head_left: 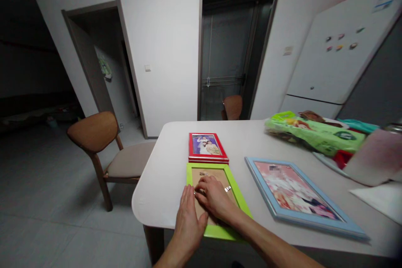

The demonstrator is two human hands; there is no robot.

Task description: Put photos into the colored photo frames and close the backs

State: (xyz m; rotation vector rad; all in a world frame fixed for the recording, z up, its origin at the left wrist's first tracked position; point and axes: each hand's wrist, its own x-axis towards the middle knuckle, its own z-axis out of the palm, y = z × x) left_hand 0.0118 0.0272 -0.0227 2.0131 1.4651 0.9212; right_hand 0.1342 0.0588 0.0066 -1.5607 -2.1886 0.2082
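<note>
A lime-green photo frame (242, 201) lies face down near the table's front edge, its brown backing board (216, 173) showing. Small metal clips, one at the right side (228, 189), sit around the board. My left hand (189, 220) rests along the frame's left side, fingers stretched out and thumb apart. Across the board reaches my right hand (214, 197), fingers bent together, their tips at the left inner edge beside my left fingers. What they pinch there, if anything, is too small to make out. Directly beyond is a stack of red photo frames (224, 150), a photo facing up.
To the right on the white table (169, 155) lies a light-blue photo frame (262, 184), picture up. Farther right are a green plastic package (326, 134), a pinkish container (377, 157) and white paper (383, 199). A wooden chair (128, 163) stands at the left.
</note>
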